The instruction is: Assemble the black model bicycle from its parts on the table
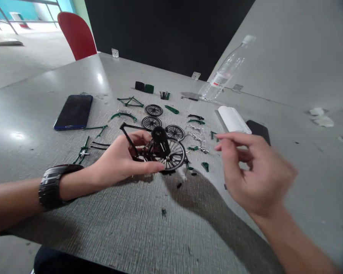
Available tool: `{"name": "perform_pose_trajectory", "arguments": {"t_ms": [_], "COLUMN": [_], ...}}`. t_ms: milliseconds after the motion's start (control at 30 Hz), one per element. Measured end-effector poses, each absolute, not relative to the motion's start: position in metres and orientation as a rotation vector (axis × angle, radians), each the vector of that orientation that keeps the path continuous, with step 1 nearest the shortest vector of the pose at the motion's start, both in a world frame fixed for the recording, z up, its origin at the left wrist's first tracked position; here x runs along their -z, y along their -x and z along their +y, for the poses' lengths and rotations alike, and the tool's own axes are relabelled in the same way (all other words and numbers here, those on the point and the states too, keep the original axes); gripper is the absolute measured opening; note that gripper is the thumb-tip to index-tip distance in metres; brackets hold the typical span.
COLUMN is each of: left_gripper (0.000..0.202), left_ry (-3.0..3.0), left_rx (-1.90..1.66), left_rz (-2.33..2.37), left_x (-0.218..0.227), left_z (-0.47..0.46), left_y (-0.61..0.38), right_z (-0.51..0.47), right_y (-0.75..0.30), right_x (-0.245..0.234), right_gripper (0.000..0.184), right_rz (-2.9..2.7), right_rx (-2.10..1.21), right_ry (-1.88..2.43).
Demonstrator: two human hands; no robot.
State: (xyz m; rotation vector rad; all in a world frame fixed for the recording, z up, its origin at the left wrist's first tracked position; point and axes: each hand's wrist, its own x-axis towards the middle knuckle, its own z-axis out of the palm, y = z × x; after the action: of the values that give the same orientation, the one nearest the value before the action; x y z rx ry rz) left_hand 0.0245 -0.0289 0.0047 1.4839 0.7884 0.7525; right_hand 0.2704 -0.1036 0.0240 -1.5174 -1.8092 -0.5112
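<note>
My left hand (122, 160), with a dark watch on its wrist, is closed round a partly built black model bicycle (160, 150) with one spoked wheel, held just above the grey table (148, 228). My right hand (254, 171) hovers to the right of it, fingers loosely curled and slightly blurred, thumb and forefinger extended towards the small parts; nothing shows between them. Three loose spoked wheels (153, 110) lie behind the model, with green and black frame pieces (130, 101) and small metal parts (198, 139) scattered around.
A dark smartphone (73, 112) lies at the left. A clear plastic bottle (225, 72) lies on its side at the back. A white case (233, 119) and a black flat object (258, 131) sit right of the parts. A red chair back (77, 34) stands beyond the table.
</note>
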Motion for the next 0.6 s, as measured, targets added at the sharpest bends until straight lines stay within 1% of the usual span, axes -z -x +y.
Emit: {"name": "perform_pose_trajectory", "arguments": {"t_ms": [67,200,333,433,600], "left_gripper": [0.035,0.038,0.038,0.04,0.04], "left_ry": [-1.399,-1.256,-1.308,-1.364,-1.415], "left_rx": [-0.854,-0.944,-0.957,-0.946,-0.905], "left_rz": [0.825,0.821,0.856,0.904,0.941], "left_x": [-0.003,0.001,0.001,-0.002,-0.007], "left_z": [-0.028,-0.026,-0.027,-0.027,-0.027], "left_y": [-0.025,-0.025,-0.026,-0.027,-0.027], "right_z": [-0.098,-0.094,-0.094,-0.094,-0.094], "right_y": [-0.278,-0.281,-0.279,-0.281,-0.286], "right_x": [-0.024,-0.016,-0.007,-0.006,-0.01], "right_gripper": [0.015,0.028,0.03,0.029,0.024], "right_rz": [-1.839,-2.18,-2.41,-2.403,-2.395], "right_rx": [0.517,0.241,0.029,-0.005,0.068], "right_ry": [1.623,1.649,1.654,1.713,1.689]}}
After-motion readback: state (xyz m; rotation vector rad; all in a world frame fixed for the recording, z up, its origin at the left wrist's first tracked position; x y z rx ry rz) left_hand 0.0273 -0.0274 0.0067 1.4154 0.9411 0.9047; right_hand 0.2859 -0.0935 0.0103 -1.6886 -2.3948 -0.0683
